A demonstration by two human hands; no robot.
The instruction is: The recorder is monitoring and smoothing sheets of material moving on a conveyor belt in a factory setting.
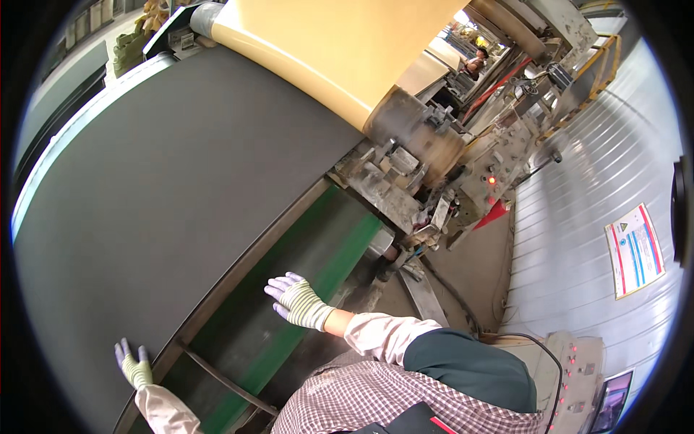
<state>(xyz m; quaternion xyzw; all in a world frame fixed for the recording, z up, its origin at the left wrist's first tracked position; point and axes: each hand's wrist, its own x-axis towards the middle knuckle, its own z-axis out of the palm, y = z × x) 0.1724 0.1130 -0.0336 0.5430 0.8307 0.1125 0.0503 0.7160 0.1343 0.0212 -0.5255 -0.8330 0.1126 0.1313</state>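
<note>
My left hand (136, 367), in a striped glove with pale purple fingertips, is at the near edge of a wide dark grey sheet (173, 166). Its fingers are spread and hold nothing; whether they touch the sheet I cannot tell. To the right, my right hand (300, 302), gloved alike, is stretched out above a green and black belt (289, 267) that runs below the sheet's edge. Nothing is in its fingers. At the far end, a glossy tan sheet (311, 50) passes over a roller and meets the dark one.
Beside the roller stands machinery (390, 173) with a lit red lamp (491, 180). A control box (578, 376) and a screen (613, 402) are at lower right. A printed notice (635, 251) hangs on the ribbed wall. Another person (475, 64) is far back.
</note>
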